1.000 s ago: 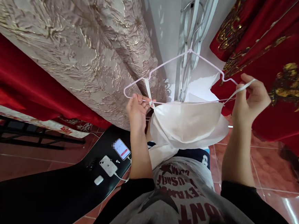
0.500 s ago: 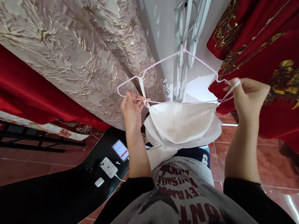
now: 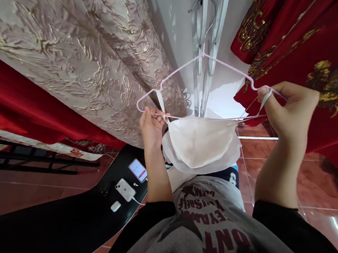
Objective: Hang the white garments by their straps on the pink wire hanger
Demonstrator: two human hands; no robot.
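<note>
A pale pink wire hanger (image 3: 179, 69) hangs by its hook from a white metal rack (image 3: 206, 47). A white strappy garment (image 3: 201, 142) droops below its bottom bar. My left hand (image 3: 151, 125) is closed, pinching the left strap and the hanger's bottom bar near the left corner. My right hand (image 3: 290, 108) is closed on the right strap, holding it at the hanger's right shoulder notch.
A beige and gold embroidered fabric (image 3: 75, 49) hangs at left; red and gold garments (image 3: 304, 43) hang at right. Below left, a black tabletop (image 3: 70, 220) carries two phones (image 3: 129, 180), a cable and a small white case (image 3: 116, 206). The floor is red tile (image 3: 272, 158).
My right hand has brought the right strap up and in to the hanger's right shoulder. The view has shifted slightly; my left hand keeps its grip.
</note>
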